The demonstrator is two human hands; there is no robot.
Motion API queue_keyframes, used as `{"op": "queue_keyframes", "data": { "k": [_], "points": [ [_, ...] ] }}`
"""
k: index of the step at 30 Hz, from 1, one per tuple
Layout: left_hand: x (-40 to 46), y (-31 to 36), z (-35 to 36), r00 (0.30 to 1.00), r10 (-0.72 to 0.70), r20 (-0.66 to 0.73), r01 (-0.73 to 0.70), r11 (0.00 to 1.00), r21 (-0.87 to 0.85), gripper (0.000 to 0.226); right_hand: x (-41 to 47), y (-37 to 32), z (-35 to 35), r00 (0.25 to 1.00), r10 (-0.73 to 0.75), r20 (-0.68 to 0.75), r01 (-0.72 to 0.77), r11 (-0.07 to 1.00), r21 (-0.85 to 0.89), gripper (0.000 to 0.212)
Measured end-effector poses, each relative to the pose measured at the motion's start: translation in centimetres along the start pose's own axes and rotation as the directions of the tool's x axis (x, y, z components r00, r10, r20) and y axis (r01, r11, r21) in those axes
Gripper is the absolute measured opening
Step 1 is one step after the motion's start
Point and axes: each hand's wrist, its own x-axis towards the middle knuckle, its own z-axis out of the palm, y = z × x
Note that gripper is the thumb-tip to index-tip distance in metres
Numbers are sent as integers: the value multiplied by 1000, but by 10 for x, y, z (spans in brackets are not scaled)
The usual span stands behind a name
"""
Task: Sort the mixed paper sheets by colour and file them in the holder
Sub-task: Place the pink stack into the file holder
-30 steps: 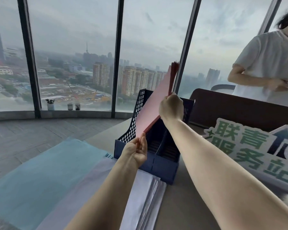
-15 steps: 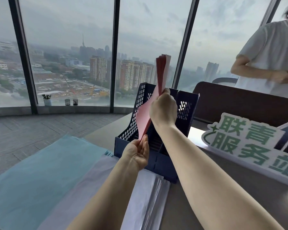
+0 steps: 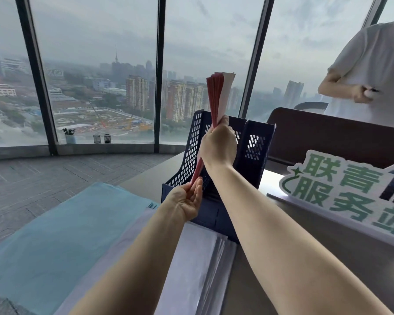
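Head cam: right hand (image 3: 218, 144) grips the red sheets (image 3: 216, 96) mid-stack, edge-on and upright over the blue holder (image 3: 255, 146). Left hand (image 3: 187, 201) pinches their bottom corner. Below that hand lie the white stack (image 3: 198, 258) and, further left, blue sheets (image 3: 55, 235).

High-rise office, floor-to-ceiling windows (image 3: 96, 64) over a city skyline, grey desk (image 3: 305, 258), blue file holder (image 3: 257, 151), green-lettered sign (image 3: 341, 189), paper stacks (image 3: 55, 235)

Tall windows (image 3: 96, 64), hazy city, grey floor (image 3: 55, 176).
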Motion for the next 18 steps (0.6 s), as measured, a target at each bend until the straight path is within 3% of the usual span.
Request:
{"op": "queue_keyframes", "data": {
  "k": [9,18],
  "points": [
    [10,9,5,1000,24,-12,-21,978,205,39,4,10,20,999,-12,37,14,999,-48,51],
    [5,15,-15,989,150,-19,-127,891,437,39,-29,31,49,987,87,133,-82,996,-47,52]
  ]
}}
